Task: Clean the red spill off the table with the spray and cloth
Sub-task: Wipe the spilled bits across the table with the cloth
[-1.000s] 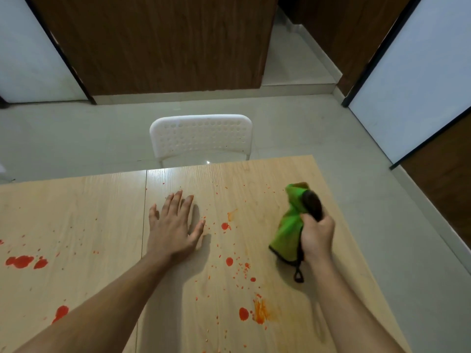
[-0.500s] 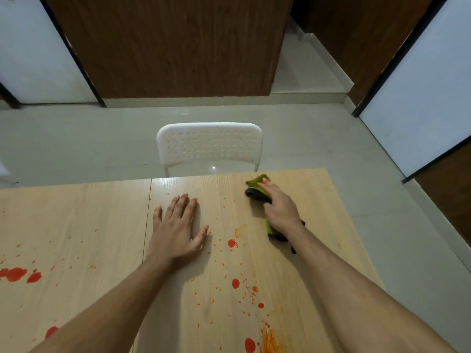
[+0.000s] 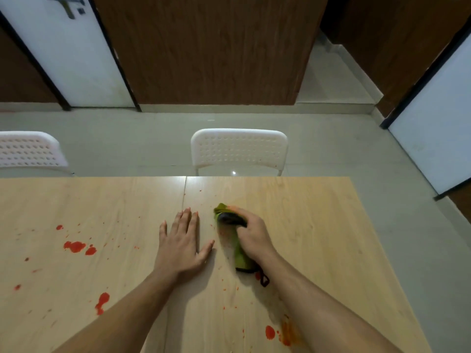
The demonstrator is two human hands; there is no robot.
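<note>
Red blots [image 3: 270, 332] lie nearest on the wooden table [image 3: 331, 238]. Beyond, the left hand [image 3: 182, 243] rests flat, fingers spread; beside it the right hand [image 3: 252, 235] clutches the bunched green cloth [image 3: 240, 258] against the wood. Soft, light and limp, it is probably best gripped as a wad.

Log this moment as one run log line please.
phase: wiping | right hand: grips green cloth on table | left hand: flat on table | red spill: remains at left
</note>
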